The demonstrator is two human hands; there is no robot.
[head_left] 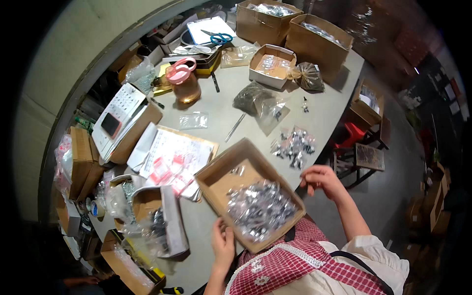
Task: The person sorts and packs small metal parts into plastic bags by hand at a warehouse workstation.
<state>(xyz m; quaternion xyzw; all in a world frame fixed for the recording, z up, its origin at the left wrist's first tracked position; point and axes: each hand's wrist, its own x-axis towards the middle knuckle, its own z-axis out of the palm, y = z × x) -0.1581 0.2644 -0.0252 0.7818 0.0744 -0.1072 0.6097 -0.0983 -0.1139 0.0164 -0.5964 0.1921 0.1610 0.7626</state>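
Note:
An open cardboard box (209, 178) lies at a slant over the table's near edge, close to my body. Small clear bags with shiny metal and dark parts (265, 209) fill its nearer half. At its lower left corner, my left hand (223, 246) grips the side wall. My right hand (322, 181) is just off the box's right corner, fingers bent but apart, with nothing visible in them. Beyond that hand, a loose pile of similar small bags (295, 146) rests on the table.
Farther back lie a bag of dark parts (253, 98), a white tray box (268, 81) and tall cartons (317, 46). A pink-lidded bottle (184, 86), a pen (235, 128) and papers (169, 150) are left. A stool (369, 157) stands beyond the table's right edge.

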